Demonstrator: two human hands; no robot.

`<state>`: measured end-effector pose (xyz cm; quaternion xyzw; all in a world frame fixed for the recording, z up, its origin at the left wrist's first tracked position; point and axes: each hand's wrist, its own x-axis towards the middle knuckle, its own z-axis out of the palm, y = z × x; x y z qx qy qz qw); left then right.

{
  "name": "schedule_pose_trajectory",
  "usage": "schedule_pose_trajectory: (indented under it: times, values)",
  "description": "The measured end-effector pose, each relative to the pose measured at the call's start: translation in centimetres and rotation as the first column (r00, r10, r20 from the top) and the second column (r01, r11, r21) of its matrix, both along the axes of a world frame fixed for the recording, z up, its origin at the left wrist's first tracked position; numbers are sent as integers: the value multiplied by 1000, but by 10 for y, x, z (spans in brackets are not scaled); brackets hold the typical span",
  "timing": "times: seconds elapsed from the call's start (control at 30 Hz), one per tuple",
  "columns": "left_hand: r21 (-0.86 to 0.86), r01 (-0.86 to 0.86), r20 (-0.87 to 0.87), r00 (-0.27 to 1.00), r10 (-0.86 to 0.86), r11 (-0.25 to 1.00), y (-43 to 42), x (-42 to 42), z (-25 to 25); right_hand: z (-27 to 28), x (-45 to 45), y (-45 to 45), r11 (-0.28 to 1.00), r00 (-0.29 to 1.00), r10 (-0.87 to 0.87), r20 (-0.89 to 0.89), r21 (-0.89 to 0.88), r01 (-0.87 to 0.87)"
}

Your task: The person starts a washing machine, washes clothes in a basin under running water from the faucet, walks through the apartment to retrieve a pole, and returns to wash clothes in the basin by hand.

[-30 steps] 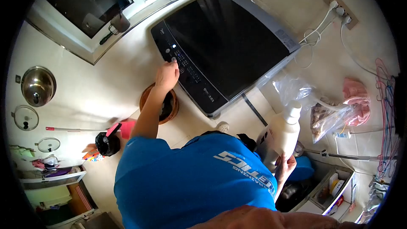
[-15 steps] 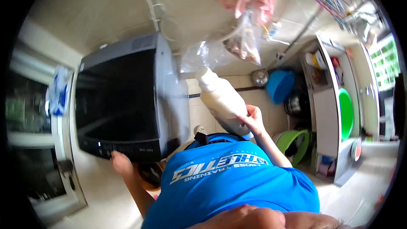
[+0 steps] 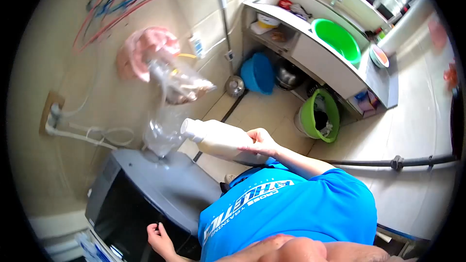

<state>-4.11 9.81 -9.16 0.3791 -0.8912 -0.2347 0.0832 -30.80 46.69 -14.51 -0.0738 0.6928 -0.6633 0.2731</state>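
My right hand (image 3: pixel 262 143) grips a large whitish plastic bottle (image 3: pixel 218 138) near its base. The bottle lies almost level in front of my blue shirt, its white cap (image 3: pixel 192 130) pointing left. Over the dark glossy lid (image 3: pixel 124 213) of a grey washing machine (image 3: pixel 160 179) is my left hand (image 3: pixel 159 240). Its fingers are loosely bent with a gap between them, and nothing shows in them. Contact between this hand and the machine cannot be made out.
A bag of dry goods (image 3: pixel 187 85) and a pink cloth (image 3: pixel 145 51) hang on the wall. Across the room stand a green bin (image 3: pixel 307 119), a blue basin (image 3: pixel 257 73) and a sink counter (image 3: pixel 325 60) bearing a green basin (image 3: pixel 337 41). A dark pipe (image 3: pixel 369 162) runs behind my right arm.
My view has swung right, towards the sink. My left hand has come off the machine's control panel. The bottle, still in my right hand, has tipped closer to level.
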Motion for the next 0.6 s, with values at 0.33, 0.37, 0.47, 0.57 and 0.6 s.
schedule_pose_trajectory:
  times: [0.33,0.37,0.47,0.57,0.6]
  values:
    - [182,480,3,873,-488,858,131,-158,3,54,-56,183,905,915,-397,-67,-194,378]
    - [190,511,28,850,-525,838,140,-173,-1,61,-60,207,878,883,-457,-105,-214,429]
    - [202,594,50,788,-614,779,167,-216,-12,84,-67,279,779,725,-627,-287,-264,569]
    - [250,653,94,718,-689,715,201,-259,-15,102,-69,346,606,468,-773,-428,-279,745]
    - [258,660,90,711,-697,706,210,-272,-17,110,-68,367,543,370,-793,-484,-287,789]
